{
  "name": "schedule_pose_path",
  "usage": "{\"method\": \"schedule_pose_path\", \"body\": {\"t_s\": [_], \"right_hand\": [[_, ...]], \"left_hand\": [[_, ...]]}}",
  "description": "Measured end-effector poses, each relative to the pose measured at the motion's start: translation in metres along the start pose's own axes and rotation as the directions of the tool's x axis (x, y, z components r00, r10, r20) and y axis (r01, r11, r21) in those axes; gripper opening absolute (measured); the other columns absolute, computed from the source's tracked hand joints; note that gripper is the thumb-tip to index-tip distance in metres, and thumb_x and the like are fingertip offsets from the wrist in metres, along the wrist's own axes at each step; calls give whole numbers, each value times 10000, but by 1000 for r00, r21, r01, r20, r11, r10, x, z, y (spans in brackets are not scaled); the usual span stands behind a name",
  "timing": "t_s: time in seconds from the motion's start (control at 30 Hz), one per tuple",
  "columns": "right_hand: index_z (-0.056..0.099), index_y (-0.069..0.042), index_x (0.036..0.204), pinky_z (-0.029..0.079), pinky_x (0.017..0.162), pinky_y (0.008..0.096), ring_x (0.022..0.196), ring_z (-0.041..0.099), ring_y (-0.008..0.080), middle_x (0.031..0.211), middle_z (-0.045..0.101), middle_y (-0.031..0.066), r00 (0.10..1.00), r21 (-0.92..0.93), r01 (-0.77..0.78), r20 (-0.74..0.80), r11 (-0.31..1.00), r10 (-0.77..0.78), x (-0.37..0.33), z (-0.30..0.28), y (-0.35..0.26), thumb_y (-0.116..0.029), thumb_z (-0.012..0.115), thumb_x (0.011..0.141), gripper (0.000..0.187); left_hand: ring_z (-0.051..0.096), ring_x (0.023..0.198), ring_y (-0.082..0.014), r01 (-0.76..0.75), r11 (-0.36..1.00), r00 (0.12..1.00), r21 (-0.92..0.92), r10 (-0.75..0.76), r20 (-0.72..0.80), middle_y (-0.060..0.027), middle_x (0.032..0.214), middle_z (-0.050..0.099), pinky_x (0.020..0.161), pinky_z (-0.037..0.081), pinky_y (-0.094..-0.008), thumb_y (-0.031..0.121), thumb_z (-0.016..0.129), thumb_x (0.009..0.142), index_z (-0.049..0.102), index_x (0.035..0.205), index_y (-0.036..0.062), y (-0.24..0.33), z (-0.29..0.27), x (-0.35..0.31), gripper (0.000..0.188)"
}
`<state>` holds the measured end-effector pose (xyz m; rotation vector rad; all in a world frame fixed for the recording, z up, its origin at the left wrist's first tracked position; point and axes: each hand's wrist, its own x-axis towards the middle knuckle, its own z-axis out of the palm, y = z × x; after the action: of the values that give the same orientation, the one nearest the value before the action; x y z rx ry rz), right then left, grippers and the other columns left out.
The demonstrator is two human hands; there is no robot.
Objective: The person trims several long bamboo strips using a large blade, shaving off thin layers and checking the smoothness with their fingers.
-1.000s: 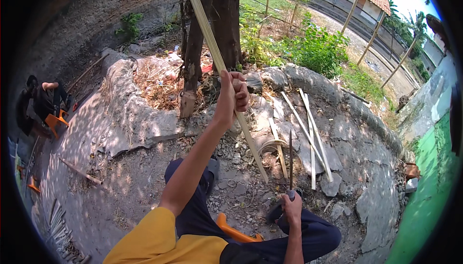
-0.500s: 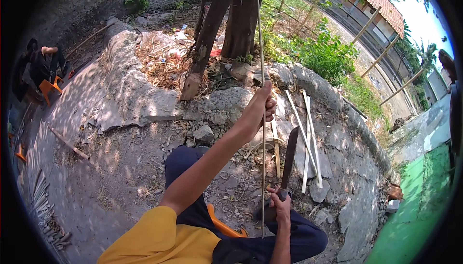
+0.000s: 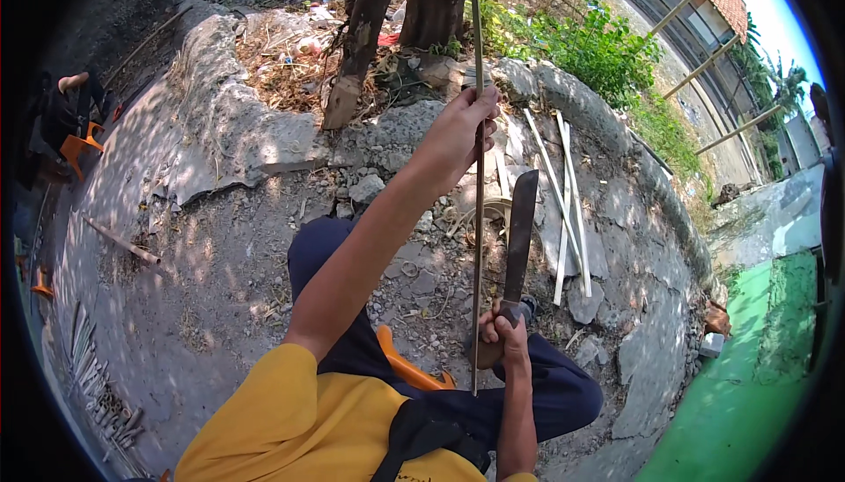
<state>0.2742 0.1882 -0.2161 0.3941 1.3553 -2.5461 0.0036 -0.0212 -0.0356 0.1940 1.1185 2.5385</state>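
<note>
My left hand (image 3: 465,134), arm stretched forward, is closed round a long thin bamboo strip (image 3: 479,235). The strip runs nearly straight up the view, past the top edge, with its lower end over my lap. My right hand (image 3: 508,334) grips the handle of a machete (image 3: 521,231), its dark broad blade pointing away from me. The blade lies just right of the strip, with a gap between them along most of its length. Whether the right fingers touch the strip, I cannot tell. Several pale split strips (image 3: 572,209) lie on the ground beyond the blade.
An orange plastic seat edge (image 3: 407,360) shows between my legs. Ahead are a broken concrete ledge (image 3: 255,143) and tree trunks (image 3: 433,7). Cut sticks (image 3: 97,376) are heaped at left, near a loose pole (image 3: 123,240). A person (image 3: 75,103) sits far left. A green wall (image 3: 748,367) stands right.
The whole view has tipped, so the ground, both hands and the machete appear higher. The strip now shows a darker, wider face. Both hands keep their holds.
</note>
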Motion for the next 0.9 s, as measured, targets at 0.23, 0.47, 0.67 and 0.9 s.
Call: {"method": "schedule_pose_path", "body": {"t_s": [0.23,0.47,0.67,0.9], "right_hand": [[493,-83,1042,489,560,237,562,540,69,1086,690,280,998,-16,-15,66,1000,16,-9,12,-12,-168,865,753,479],[439,-121,1036,448,552,215,544,487,47,1111,691,273,991,30,-99,99,995,95,-19,30,-17,-161,858,718,527],[468,-120,1022,432,523,202,521,453,51,917,699,141,989,2,-112,94,994,112,-17,43,-17,-134,865,712,504],[491,-119,1016,454,585,216,665,576,78,867,629,18,996,57,-33,80,998,28,-27,43,-23,-31,838,720,465]], "left_hand": [[436,767,-88,-14,1000,1000,-18,13,-19,41,872,485,674,393,-259,351,507,1065,567,1213,39,-6,-10,2,350],[452,758,-109,-52,998,994,-25,50,-96,12,865,462,658,404,-281,312,509,1068,548,1249,-37,-19,-28,17,394],[452,763,-118,-23,999,992,-24,20,-124,-3,873,454,654,412,-284,264,478,1080,524,1261,-48,-27,-50,38,364],[489,814,-147,55,994,994,98,-45,-102,-31,917,492,736,479,-309,279,430,1094,468,1352,-50,-53,-55,48,419]]}}
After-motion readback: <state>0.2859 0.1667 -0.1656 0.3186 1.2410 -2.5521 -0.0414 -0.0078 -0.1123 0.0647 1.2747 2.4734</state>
